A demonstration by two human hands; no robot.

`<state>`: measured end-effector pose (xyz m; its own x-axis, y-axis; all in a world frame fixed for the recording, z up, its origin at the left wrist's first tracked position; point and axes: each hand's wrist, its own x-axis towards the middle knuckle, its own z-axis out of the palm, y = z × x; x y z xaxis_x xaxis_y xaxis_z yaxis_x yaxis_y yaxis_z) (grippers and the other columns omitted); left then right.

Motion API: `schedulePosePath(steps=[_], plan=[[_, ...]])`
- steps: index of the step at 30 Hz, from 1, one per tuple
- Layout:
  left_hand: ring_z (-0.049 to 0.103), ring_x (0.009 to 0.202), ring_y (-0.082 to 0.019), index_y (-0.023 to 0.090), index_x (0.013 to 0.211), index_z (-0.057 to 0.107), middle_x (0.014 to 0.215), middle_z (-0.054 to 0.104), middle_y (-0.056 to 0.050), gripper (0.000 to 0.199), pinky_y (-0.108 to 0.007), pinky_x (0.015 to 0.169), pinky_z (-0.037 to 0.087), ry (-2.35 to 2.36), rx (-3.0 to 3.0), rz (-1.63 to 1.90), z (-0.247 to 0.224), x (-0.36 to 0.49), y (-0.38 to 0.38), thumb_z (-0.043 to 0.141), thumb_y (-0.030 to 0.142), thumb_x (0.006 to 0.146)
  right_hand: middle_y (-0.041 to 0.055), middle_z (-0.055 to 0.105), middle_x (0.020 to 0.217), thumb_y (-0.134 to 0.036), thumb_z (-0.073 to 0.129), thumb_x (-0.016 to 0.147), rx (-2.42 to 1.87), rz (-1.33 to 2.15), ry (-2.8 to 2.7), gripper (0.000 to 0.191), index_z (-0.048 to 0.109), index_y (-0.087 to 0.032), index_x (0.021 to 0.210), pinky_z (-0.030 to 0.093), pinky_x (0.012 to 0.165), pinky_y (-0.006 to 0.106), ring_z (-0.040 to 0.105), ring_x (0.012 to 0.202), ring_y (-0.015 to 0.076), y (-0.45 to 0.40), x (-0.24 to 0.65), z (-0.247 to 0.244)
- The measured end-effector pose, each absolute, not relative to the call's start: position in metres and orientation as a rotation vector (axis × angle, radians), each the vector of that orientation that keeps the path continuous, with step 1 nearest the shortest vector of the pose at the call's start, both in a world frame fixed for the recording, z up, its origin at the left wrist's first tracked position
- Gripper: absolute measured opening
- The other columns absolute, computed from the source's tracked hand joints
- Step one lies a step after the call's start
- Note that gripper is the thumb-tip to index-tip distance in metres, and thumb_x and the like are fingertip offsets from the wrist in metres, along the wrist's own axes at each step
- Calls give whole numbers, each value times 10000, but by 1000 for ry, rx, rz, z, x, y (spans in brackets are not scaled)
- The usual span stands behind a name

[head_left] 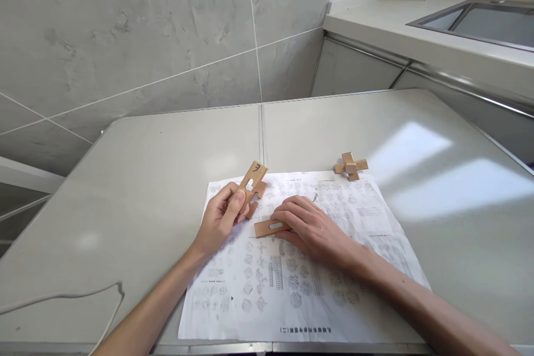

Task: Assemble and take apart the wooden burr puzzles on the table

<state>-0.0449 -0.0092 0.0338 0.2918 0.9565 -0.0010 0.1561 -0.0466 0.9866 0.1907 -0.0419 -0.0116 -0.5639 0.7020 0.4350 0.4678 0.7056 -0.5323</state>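
Note:
Between the thumb and fingers of my left hand (227,208) is a slotted wooden piece (257,172) with a dark mark near its upper end. Behind it, close to the same fingers, shows a notched wooden piece (260,189); whether the hand grips it too is unclear. My right hand (311,225) has its fingers round the right end of another slotted wooden piece (262,228), low over the printed sheet (300,311). At the sheet's upper right corner sits an assembled wooden cross (351,167).
The sheet lies on a pale folding table (179,150) with a seam down its middle. A white cable (62,295) runs over the left front. Beyond the table are a grey tiled wall (167,22) and, at right, a counter (375,19) with a sink (488,22).

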Motion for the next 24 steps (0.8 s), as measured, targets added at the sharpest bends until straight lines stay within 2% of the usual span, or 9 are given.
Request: schedulePosePath(steps=[4, 8, 11, 15, 19, 24], plan=[[364, 541, -116, 235, 780, 432, 632, 438, 51, 514, -306, 578, 372, 1087, 1481, 904, 34, -44, -9, 551, 662, 1041, 114, 740, 1136, -231, 585, 1108, -907, 543, -2198, 102, 634, -215, 1196, 580, 871, 455, 635, 1021, 284, -42, 190, -12], [359, 546, -119, 233, 770, 428, 609, 436, 52, 510, -297, 569, 337, 1041, 1523, 898, 34, -45, -10, 547, 641, 1053, 84, 747, 1103, -288, 635, 1080, -1065, 833, -1895, 114, 683, -229, 1166, 578, 861, 417, 648, 1000, 255, -39, 194, -5], [355, 535, -110, 228, 781, 448, 610, 438, 53, 494, -287, 548, 299, 1003, 1537, 862, 33, -46, -12, 549, 626, 1056, 76, 754, 1141, -435, 676, 1051, -1157, 1202, -1533, 245, 733, -253, 1205, 583, 831, 387, 680, 962, 237, -34, 201, 2], [347, 524, -101, 225, 772, 445, 615, 445, 52, 506, -272, 522, 276, 985, 1552, 778, 31, -47, -14, 555, 638, 1041, 81, 741, 1140, -590, 639, 1039, -1044, 1592, -1167, 416, 756, -262, 1267, 579, 890, 380, 689, 1017, 241, -29, 207, 6], [320, 523, -97, 221, 756, 454, 612, 414, 63, 462, -259, 507, 261, 983, 1631, 717, 30, -47, -15, 561, 566, 1044, 80, 731, 1056, -613, 660, 1018, -905, 1740, -1073, 432, 785, -264, 1239, 574, 894, 388, 665, 950, 236, -28, 205, 6], [352, 531, -95, 214, 725, 467, 629, 447, 53, 410, -250, 516, 269, 965, 1709, 638, 28, -46, -15, 578, 480, 1016, 84, 732, 1039, -627, 700, 987, -940, 1778, -1098, 476, 781, -276, 1298, 559, 784, 377, 626, 869, 227, -32, 203, 4]])
